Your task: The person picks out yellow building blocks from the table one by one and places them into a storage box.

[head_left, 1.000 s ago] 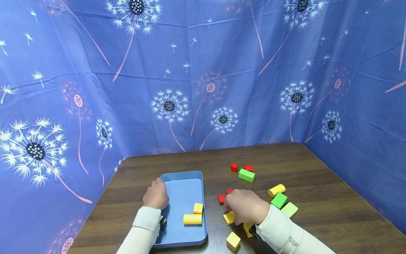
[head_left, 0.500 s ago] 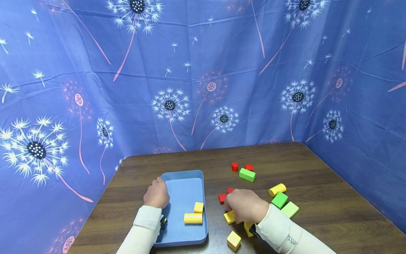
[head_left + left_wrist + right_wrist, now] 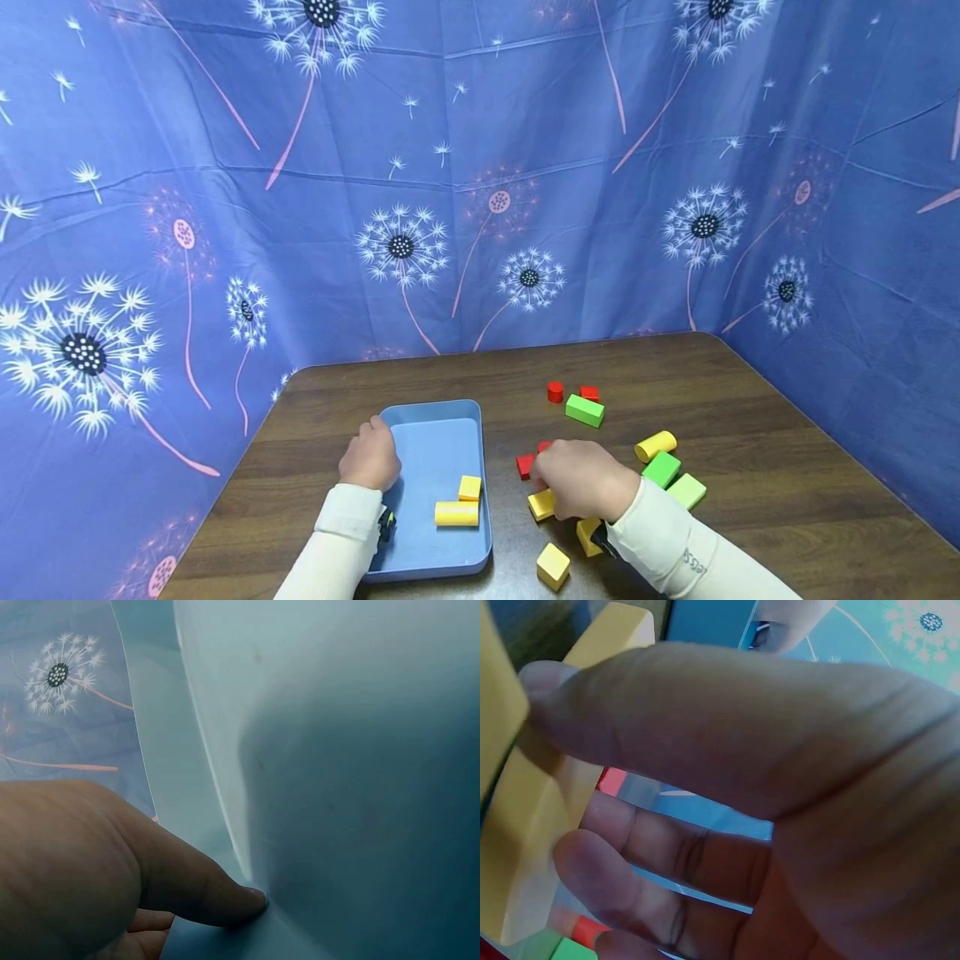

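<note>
My left hand [image 3: 370,456] grips the left wall of the blue tray [image 3: 420,446]; in the left wrist view its thumb [image 3: 217,896] lies on the inner side. A yellow cube [image 3: 470,487] and a yellow cylinder [image 3: 456,514] lie in the tray by its right wall. Right of the tray, my right hand [image 3: 585,481] pinches a yellow block [image 3: 542,505] low over the table; the right wrist view shows the thumb [image 3: 577,705] on it, the index finger hidden. Another yellow block [image 3: 588,537] lies under the wrist, and a yellow cube [image 3: 553,567] lies nearer.
Close beyond my right hand are a red block [image 3: 525,467] and a partly covered red piece [image 3: 544,446]. Farther back lie a red cylinder [image 3: 555,392], a red block [image 3: 589,393] and a green block [image 3: 584,411]. A yellow cylinder [image 3: 656,447] and two green blocks [image 3: 662,469] lie right.
My right hand and the yellow block at its fingertips have shifted slightly upward in the view. My left hand stays on the tray wall.
</note>
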Demonstrator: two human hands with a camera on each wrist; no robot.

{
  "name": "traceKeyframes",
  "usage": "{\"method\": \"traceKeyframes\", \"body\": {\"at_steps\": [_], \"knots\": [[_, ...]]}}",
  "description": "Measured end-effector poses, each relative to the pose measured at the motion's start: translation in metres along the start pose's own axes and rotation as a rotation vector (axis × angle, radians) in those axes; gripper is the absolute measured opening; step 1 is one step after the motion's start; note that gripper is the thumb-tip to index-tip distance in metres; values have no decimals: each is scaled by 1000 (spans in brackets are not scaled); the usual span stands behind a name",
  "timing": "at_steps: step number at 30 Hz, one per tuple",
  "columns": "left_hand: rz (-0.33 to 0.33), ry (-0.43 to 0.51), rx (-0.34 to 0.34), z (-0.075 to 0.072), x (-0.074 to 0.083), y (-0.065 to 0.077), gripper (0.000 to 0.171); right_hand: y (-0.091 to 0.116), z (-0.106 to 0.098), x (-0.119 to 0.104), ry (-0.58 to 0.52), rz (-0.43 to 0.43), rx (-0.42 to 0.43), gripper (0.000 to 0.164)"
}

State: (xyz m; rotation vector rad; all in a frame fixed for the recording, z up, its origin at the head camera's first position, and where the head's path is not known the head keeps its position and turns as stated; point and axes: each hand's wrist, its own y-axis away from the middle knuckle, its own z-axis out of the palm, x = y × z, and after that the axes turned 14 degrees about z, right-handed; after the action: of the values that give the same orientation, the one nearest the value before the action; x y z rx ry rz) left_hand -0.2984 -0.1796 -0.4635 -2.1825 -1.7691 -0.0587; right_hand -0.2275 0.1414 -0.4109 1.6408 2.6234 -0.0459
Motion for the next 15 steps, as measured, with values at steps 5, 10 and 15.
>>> {"method": "traceKeyframes", "body": {"at_steps": [5,10,15], "knots": [[-9,10,-13,0,0,-1,46,0,-2,3,-19,-21,37,31],[-6,6,-16,0,1,-1,48,0,-3,2,-15,-37,74,24],[-6,6,-16,0,1,-1,51,-2,-6,1,20,-33,102,24]]}}
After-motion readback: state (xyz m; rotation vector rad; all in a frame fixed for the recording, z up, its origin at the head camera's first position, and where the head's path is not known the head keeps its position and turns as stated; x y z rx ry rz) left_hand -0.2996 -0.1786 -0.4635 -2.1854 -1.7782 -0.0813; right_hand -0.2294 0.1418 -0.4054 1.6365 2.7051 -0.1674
